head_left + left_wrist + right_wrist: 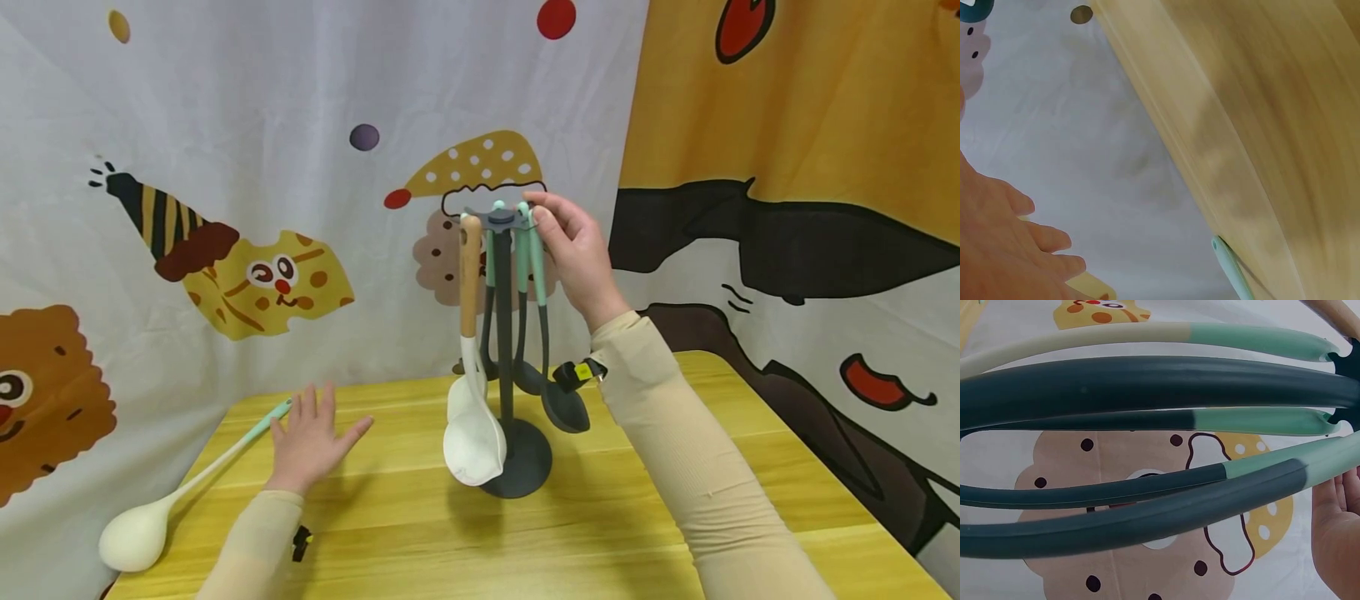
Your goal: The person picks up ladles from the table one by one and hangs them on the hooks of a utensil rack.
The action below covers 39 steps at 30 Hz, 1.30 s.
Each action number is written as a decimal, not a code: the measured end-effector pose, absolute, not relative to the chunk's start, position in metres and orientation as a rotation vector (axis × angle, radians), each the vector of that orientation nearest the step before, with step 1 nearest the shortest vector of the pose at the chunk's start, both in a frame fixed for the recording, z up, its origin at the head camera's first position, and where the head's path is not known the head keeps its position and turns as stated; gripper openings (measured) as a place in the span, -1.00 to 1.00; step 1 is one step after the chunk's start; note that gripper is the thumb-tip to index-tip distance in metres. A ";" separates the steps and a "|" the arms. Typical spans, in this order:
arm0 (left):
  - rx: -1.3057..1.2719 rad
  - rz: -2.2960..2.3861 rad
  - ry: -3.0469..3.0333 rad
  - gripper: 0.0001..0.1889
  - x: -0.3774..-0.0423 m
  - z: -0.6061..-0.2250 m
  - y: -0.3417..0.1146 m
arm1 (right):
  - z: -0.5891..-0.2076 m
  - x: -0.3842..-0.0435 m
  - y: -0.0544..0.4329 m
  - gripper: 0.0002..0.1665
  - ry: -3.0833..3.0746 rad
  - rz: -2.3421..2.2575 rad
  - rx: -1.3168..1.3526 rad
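A black utensil rack [505, 333] stands upright on the table, several utensils hanging from its top. My right hand [576, 250] pinches, between thumb and fingers, the top of a black ladle [566, 407] with a green handle at the rack's right side. In the right wrist view that hand [1338, 531] is partly cut off, beside the green handle ends. A white ladle [472, 446] with a wooden handle hangs in front. My left hand [309, 442], fingers spread, is beside the green handle end of a white ladle [135, 536] lying on the table; the left wrist view shows a gap between them.
The wooden table [390, 542] has its back edge along a printed cloth [262, 100]. The rack's round base [528, 467] sits near the table's middle. Behind the front ladle, another white utensil [456, 396] is mostly hidden.
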<state>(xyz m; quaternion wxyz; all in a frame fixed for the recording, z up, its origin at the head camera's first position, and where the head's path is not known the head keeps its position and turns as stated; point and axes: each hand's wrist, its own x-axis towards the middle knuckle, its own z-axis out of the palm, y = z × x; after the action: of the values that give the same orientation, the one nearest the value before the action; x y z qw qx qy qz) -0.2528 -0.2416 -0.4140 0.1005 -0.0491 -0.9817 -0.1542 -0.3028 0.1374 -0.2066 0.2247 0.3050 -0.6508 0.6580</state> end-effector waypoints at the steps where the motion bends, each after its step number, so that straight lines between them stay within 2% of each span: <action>1: -0.140 -0.454 -2.900 0.08 -0.253 -0.414 -0.243 | -0.206 -0.303 0.137 -0.55 -1.797 1.812 0.840; 39: 0.107 -0.501 -2.927 0.15 -0.252 -0.428 -0.307 | -0.206 -0.302 0.137 -0.56 -1.795 1.811 0.840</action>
<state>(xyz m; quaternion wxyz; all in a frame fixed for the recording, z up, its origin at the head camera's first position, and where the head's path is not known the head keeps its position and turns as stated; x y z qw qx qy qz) -0.2524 -0.3066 -0.4282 0.0851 0.0359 -0.9815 -0.1679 -0.3020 0.1367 -0.2059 0.2267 0.3047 -0.6513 0.6569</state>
